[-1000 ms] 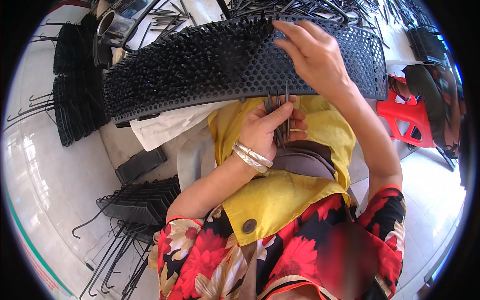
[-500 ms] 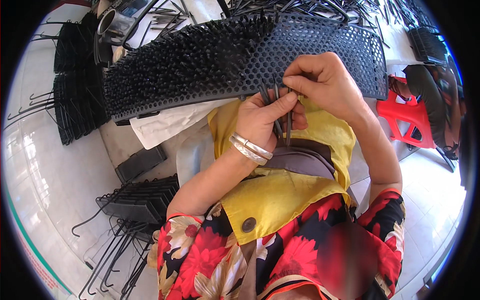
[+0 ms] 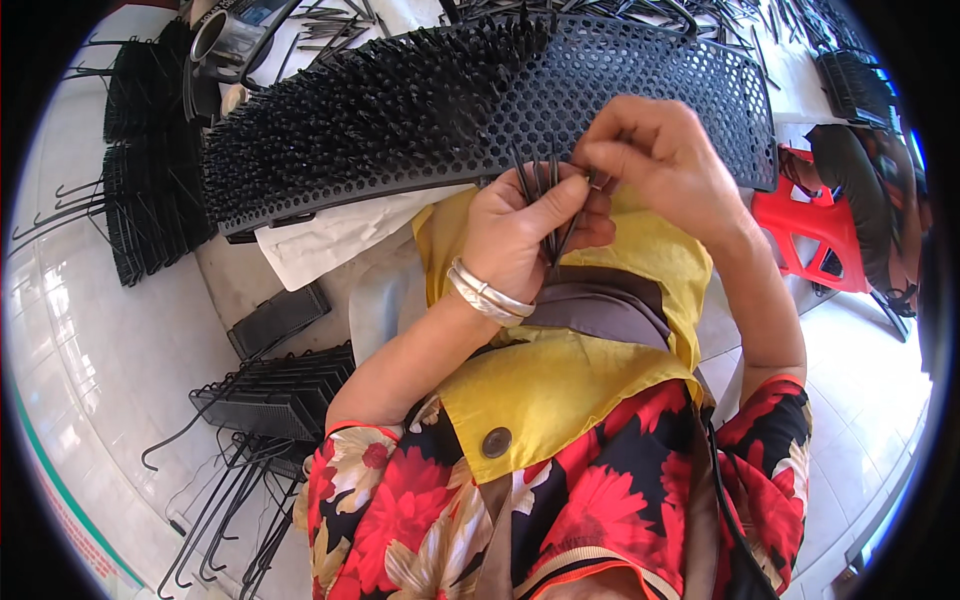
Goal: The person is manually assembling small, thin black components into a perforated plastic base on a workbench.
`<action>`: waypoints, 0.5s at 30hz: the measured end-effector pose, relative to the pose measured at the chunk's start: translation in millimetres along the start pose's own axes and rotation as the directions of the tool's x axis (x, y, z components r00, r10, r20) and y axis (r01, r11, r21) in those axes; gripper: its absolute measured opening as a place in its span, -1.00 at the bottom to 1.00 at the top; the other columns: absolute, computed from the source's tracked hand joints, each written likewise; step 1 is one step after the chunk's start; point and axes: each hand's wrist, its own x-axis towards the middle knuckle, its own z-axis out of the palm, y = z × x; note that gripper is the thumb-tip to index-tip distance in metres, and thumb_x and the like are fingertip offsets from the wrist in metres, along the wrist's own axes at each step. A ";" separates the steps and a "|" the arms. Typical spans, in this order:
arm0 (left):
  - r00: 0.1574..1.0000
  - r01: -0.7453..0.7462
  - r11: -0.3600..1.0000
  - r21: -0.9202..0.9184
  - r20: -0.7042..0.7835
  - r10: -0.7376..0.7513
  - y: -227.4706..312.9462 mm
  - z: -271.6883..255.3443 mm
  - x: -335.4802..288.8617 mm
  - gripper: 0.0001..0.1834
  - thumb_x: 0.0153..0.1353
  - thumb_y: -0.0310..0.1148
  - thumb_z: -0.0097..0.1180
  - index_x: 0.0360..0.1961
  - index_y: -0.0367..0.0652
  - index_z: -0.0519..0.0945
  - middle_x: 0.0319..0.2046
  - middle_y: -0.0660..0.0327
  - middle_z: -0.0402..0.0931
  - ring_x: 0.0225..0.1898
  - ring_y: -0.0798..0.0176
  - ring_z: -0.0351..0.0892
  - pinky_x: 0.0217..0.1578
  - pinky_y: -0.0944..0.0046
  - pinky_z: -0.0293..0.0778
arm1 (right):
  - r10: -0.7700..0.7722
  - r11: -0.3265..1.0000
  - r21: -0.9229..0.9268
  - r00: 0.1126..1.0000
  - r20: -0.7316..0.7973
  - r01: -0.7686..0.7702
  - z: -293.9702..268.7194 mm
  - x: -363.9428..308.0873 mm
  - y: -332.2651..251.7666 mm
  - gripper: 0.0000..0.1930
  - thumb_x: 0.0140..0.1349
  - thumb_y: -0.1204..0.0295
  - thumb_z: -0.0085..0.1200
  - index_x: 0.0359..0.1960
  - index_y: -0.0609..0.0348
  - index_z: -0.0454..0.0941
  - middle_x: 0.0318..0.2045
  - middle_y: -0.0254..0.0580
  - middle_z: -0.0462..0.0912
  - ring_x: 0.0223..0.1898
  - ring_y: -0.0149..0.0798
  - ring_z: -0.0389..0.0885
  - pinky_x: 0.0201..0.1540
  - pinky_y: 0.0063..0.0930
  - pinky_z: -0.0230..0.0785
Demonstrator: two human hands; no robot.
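Note:
My left hand (image 3: 525, 225) is closed around several thin dark pointed sticks (image 3: 538, 180), its thumb pressed over them; their tips stick out above and below the fingers. Close by, with fingertips meeting the left thumb's tip, my right hand (image 3: 660, 165) is bent in a pinch; whatever lies in that pinch is hidden. Just beyond both hands stretches a long black perforated rack (image 3: 640, 85). Dark slim pieces (image 3: 370, 110) stand packed upright in the holes of its left part, while the holes at its right show bare.
Loose dark sticks (image 3: 335, 30) lie on the white table behind the rack, near a metal cup (image 3: 225, 45). Black hooked racks (image 3: 275, 395) are stacked at lower left, others (image 3: 155, 200) at far left. A red stool (image 3: 815, 235) with a seated person is at right.
My right hand has drawn in slightly against the left fingertips, its pinch lower over the sticks. The sticks in my left hand have shifted and fanned a little. The view has moved slightly.

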 end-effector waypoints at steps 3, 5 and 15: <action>0.999 0.032 0.988 -0.148 0.040 -0.027 -3.1 -12.0 0.6 -0.79 0.16 -0.41 -0.08 -0.23 -0.32 0.41 -0.32 0.00 0.47 -0.33 0.13 0.53 -0.23 0.11 0.49 | 0.026 0.995 0.097 0.986 -0.166 -0.010 -9.7 4.3 -3.7 -0.92 0.09 0.54 -0.06 -0.48 0.33 0.44 -0.63 -0.23 0.54 -0.66 -0.49 0.46 -0.60 -0.67 0.32; 0.998 0.051 0.983 -0.174 0.046 -0.044 -6.2 -16.1 -1.1 -0.79 0.17 -0.41 -0.10 -0.21 -0.32 0.41 -0.29 0.00 0.46 -0.30 0.11 0.52 -0.19 0.09 0.47 | -0.065 0.991 0.090 0.942 -0.329 0.100 -12.1 9.1 -2.4 -0.90 0.10 0.54 -0.08 -0.48 0.34 0.43 -0.63 -0.21 0.55 -0.70 -0.51 0.45 -0.63 -0.70 0.29; 0.997 0.053 0.965 -0.258 -0.032 -0.063 -13.4 -17.4 -5.1 -0.77 0.18 -0.40 -0.11 -0.22 -0.36 0.39 -0.26 0.02 0.45 -0.22 0.12 0.48 -0.15 0.16 0.45 | -0.260 0.963 -0.010 0.918 -0.300 0.270 -11.5 31.8 1.4 -0.91 0.11 0.54 -0.08 -0.47 0.32 0.44 -0.67 -0.25 0.52 -0.72 -0.51 0.43 -0.67 -0.70 0.28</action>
